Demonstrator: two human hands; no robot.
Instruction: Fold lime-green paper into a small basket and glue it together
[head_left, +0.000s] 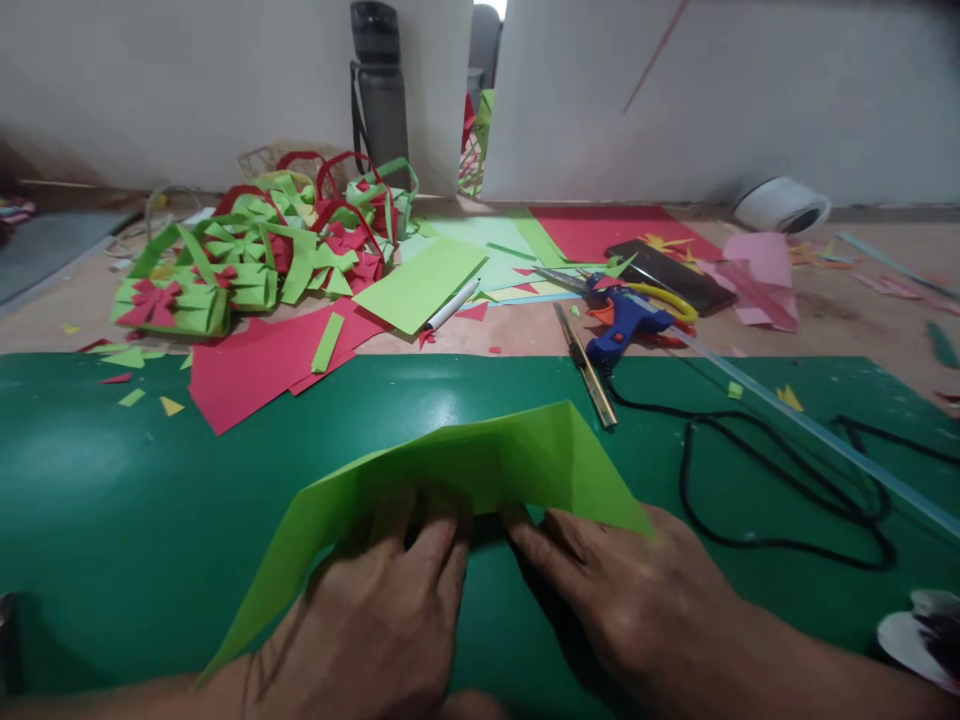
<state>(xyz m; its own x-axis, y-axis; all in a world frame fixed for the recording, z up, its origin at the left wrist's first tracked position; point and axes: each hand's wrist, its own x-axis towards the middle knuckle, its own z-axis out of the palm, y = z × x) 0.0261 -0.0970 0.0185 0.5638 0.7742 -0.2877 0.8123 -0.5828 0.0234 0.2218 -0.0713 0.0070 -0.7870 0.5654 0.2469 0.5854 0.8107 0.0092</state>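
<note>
A sheet of light green paper [457,470] stands up in front of me, bent along creases so that both ends angle towards me. My left hand [382,610] is closed at the paper's middle, its bent fingertips against the inner face and partly hidden. Just right of it, my right hand [622,580] is closed at the lower edge, with fingers curled around the paper's right part. Beneath both hands lies a green cutting mat [135,560]. Beyond the paper are a gold utility knife [589,375] and a blue glue gun [626,322].
Small green and red paper baskets [187,290] crowd the back left, near a dark bottle [381,115]. Red paper sheets [247,370], a green sheet [424,280] and a white pen [454,303] lie ahead. A black cord [686,480] loops at right; a tape roll [780,205] sits behind.
</note>
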